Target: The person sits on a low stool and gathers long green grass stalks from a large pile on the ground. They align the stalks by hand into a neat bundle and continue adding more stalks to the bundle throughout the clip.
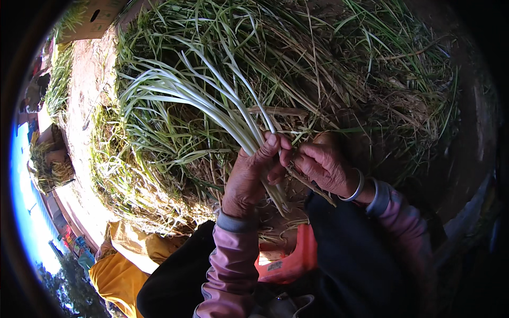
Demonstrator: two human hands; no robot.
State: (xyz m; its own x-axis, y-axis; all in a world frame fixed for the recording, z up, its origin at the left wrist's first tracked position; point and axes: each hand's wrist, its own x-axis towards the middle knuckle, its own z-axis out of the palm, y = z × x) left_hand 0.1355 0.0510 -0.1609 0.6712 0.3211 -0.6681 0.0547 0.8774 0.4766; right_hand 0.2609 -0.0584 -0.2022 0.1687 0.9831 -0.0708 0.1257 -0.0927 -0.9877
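Note:
A bunch of long pale-green stalks with white lower ends (pixel 234 123) fans out from my left hand (pixel 254 171), whose thumb and fingers close around it; the thin ends hang below the palm. Close beside it on the right, my right hand (pixel 328 167), with a pale bracelet at the wrist, has its fingers bent at a brownish dry strand (pixel 312 187) near the left fingertips. Whether it grips this strand is partly hidden. Under and beyond both hands spreads a large heap of green stalks (pixel 171 135) with dry, straw-coloured leaves.
An orange-red plastic object (pixel 292 262) lies below my hands, between my dark-clothed legs. Yellow cloth (pixel 119 282) is at the lower left. A cardboard box (pixel 97 20) stands at the upper left, near another pile of greens (pixel 59 83). More loose stalks (pixel 421 91) cover the right side.

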